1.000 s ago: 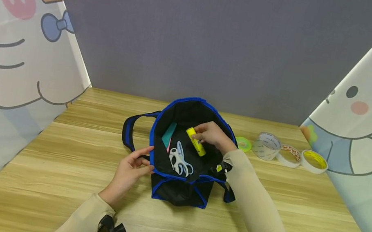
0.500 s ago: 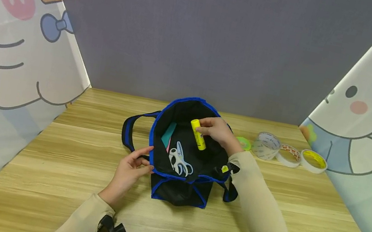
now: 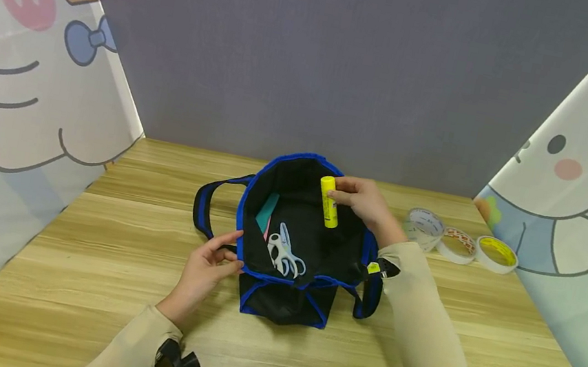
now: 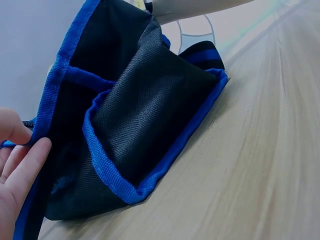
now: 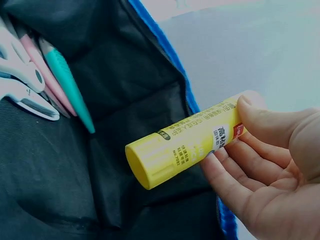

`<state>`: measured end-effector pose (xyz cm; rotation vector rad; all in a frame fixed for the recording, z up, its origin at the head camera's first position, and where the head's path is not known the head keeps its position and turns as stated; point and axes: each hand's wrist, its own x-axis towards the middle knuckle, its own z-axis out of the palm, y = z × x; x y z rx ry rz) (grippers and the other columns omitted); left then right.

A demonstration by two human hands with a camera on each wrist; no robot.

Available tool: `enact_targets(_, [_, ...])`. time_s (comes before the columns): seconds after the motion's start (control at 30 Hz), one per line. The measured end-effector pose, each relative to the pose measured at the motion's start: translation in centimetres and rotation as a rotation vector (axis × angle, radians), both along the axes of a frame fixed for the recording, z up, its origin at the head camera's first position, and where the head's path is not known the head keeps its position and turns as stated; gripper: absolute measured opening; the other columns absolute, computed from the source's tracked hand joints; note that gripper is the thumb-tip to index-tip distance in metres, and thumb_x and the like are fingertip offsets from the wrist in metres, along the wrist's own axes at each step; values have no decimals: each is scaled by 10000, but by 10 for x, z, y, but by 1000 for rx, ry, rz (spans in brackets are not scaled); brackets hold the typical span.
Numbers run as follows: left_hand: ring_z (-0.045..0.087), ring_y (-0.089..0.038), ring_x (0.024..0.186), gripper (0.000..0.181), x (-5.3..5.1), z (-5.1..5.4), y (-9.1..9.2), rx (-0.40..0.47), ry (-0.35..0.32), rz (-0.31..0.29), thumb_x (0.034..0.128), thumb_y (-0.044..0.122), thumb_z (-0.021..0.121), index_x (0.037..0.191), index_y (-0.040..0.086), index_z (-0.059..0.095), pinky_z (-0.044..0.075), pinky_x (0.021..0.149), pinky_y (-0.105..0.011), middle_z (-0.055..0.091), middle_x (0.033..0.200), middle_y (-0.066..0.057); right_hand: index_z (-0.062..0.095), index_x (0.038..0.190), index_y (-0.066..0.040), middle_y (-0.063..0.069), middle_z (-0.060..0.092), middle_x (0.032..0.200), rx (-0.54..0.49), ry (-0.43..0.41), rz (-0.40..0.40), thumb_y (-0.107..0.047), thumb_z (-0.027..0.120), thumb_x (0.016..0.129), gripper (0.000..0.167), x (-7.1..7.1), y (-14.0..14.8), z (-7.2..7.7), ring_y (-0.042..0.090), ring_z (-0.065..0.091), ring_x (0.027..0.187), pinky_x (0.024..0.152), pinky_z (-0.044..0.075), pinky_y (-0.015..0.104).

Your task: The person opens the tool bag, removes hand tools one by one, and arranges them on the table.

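A black bag with blue trim (image 3: 278, 305) stands with its mouth wide apart on the wooden table. My left hand (image 3: 203, 272) pinches the left part of its rim; in the left wrist view the thumb and fingers (image 4: 31, 167) lie on either side of the blue edge. Over the mouth's right side, my right hand (image 3: 367, 204) holds a yellow glue stick (image 3: 328, 203) between thumb and fingers. The right wrist view shows the printed label on the glue stick (image 5: 185, 140). Inside the bag are white scissors (image 3: 286, 254), a teal slim item (image 5: 65, 77) and a pink one (image 5: 47, 72).
To the right of the bag a clear tape roll (image 3: 423, 229) and two white-edged tape rolls lie in a row, one with a red-patterned core (image 3: 457, 246), one with a yellow core (image 3: 497, 253). A grey panel (image 3: 321, 63) rises behind. Bag straps (image 3: 202, 207) stick out sideways.
My right hand has lifted the glue stick up and to the right, toward the bag's right rim, and it stands more upright. A green tape roll is now hidden behind that hand. The left hand stays put.
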<state>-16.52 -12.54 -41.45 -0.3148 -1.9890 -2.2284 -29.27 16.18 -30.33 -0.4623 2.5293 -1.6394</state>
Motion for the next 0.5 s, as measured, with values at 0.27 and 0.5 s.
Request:
enact_targets(0.27, [625, -100, 769, 565, 0, -1, -1, -11, 8, -1, 816, -218, 625, 1363, -123, 518, 608, 693, -246, 624, 870, -62, 568, 1297, 144, 297, 610, 1232, -43, 37, -45, -32, 614, 973, 371, 4, 18, 5, 217, 617, 988, 992, 514, 465])
enact_targets(0.5, [623, -98, 780, 573, 0, -1, 0, -7, 18, -4, 810, -231, 618, 1364, -130, 510, 609, 692, -245, 601, 937, -100, 549, 1311, 155, 211, 649, 1198, -98, 55, -84, -21, 608, 975, 384, 14, 35, 11, 81, 620, 920, 915, 553, 305])
